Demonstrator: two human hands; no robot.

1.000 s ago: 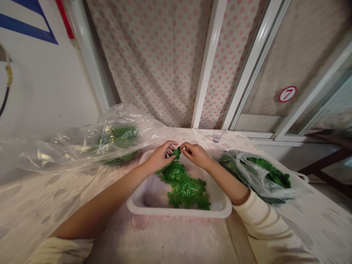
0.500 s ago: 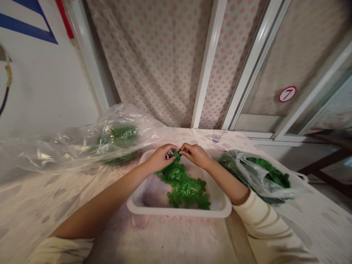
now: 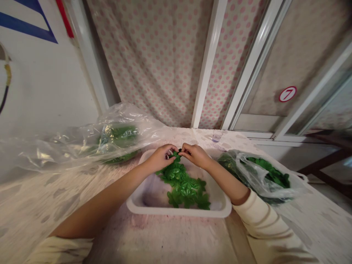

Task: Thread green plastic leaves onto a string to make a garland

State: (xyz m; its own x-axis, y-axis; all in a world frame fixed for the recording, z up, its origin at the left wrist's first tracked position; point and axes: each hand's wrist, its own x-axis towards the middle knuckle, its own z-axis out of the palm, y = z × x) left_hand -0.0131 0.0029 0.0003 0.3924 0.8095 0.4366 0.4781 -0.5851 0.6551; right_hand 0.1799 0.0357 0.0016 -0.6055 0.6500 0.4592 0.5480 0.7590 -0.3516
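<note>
Fingertip work over tray [image 3: 178, 213] — left hand [image 3: 159, 158] and right hand [image 3: 196, 155] both pinched closed on one leaf [image 3: 176, 156]; likely parting pieces — next calls for a fine, steady grip.

2 hands [image 3: 158, 158] [image 3: 196, 155], 1 tray [image 3: 178, 212], 2 bags [image 3: 118, 136] [image 3: 258, 176], 1 leaf cluster [image 3: 183, 187]

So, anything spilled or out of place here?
Nothing stands out. The green plastic leaves sit inside the white rectangular plastic tub; left hand and right hand pinch one small green leaf piece over it.
</note>
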